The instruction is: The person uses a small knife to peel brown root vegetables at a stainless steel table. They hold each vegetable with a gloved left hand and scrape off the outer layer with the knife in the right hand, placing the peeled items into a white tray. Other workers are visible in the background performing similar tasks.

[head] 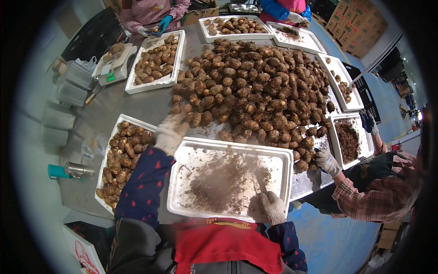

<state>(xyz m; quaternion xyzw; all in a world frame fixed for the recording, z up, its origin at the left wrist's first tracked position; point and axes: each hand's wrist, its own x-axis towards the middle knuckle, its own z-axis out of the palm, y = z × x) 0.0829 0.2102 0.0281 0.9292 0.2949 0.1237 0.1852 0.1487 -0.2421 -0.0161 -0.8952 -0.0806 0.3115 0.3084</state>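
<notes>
My left hand (172, 133), in a whitish work glove, reaches over the top left corner of the white foam tray (286, 178) before me. Its fingers extend toward the near left edge of a large heap of hairy brown taro corms (253, 85); whether they touch one is blurred. My right hand (272, 206), gloved too, is closed on the handle of a knife (261, 182) over the tray's right part. Brown root fibres and peelings (219, 183) lie scattered in the tray. Left of it, partly behind my left sleeve, a foam tray holds cleaner-looking corms (118, 161).
Several foam trays (155, 85) ring the heap on the metal table (113, 102). A scale (114, 68) and stacked plastic tubs (70, 89) stand left, with a metal cup (73, 170) nearer. A co-worker's gloved hand (327, 162) is at the heap's right; two people work across the table.
</notes>
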